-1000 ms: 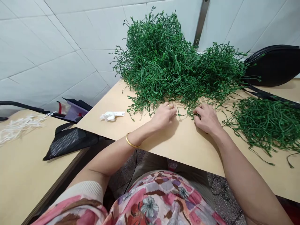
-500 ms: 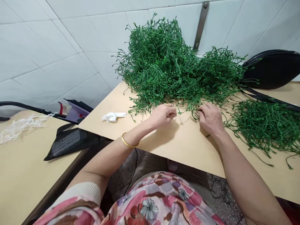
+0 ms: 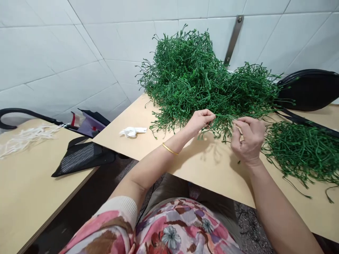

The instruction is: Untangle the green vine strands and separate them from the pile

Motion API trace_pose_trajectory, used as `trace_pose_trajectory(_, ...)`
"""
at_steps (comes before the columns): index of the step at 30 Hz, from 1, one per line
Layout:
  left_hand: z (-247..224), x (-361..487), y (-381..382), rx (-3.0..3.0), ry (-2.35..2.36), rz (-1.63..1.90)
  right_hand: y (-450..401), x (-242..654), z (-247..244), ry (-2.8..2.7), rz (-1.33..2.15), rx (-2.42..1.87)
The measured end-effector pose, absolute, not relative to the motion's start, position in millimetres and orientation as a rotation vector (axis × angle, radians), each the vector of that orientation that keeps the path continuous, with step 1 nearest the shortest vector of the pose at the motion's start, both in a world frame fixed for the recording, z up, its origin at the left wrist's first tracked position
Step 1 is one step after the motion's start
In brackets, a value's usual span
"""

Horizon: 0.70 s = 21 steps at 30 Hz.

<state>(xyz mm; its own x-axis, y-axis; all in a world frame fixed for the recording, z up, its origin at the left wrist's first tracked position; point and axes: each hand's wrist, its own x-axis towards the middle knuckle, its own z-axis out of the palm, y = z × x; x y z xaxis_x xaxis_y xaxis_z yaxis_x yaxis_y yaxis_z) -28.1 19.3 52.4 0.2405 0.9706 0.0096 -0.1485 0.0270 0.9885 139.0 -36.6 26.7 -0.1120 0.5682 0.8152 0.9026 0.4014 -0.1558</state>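
A large heap of thin green plastic stems [image 3: 185,74] with small budded tips fills the back of the table against the wall. At its front edge my left hand [image 3: 200,121] pinches a green stem between thumb and fingertips. My right hand [image 3: 248,137] is a little to the right, thumb and forefinger pinched at the green strands; exactly which strand it holds is hard to make out. Between the two hands a tangle of stems hangs just above the tabletop. To the right of my right hand lies a smaller pile of green stems [image 3: 304,151].
A black bag [image 3: 308,90] with a strap stands at the back right. A crumpled white piece [image 3: 132,132] lies left of my hands. On the left table [image 3: 34,183] are white strands [image 3: 29,139], a hooked black handle [image 3: 29,112] and a black mesh item [image 3: 79,158].
Both hands have lifted off the tabletop and moved slightly to the right. Stems have come up between them from the heap's front edge. The view has shifted a little.
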Motion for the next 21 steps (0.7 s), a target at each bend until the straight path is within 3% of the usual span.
trace_pose_trajectory(11,18.0,-28.7,26.0,1.156,0.765,0.855,-8.9,170.5,-0.4,-2.122,-0.338,-1.58)
trace_pose_trajectory(18,13.0,-28.2,24.4,1.169,0.8,0.905,-26.6,159.8,27.0,-1.804,-0.127,-1.259)
trace_pose_trajectory(21,12.4,-28.8,24.5,1.175,0.788,0.882,-32.8,146.7,30.9,-1.741,0.149,-1.191)
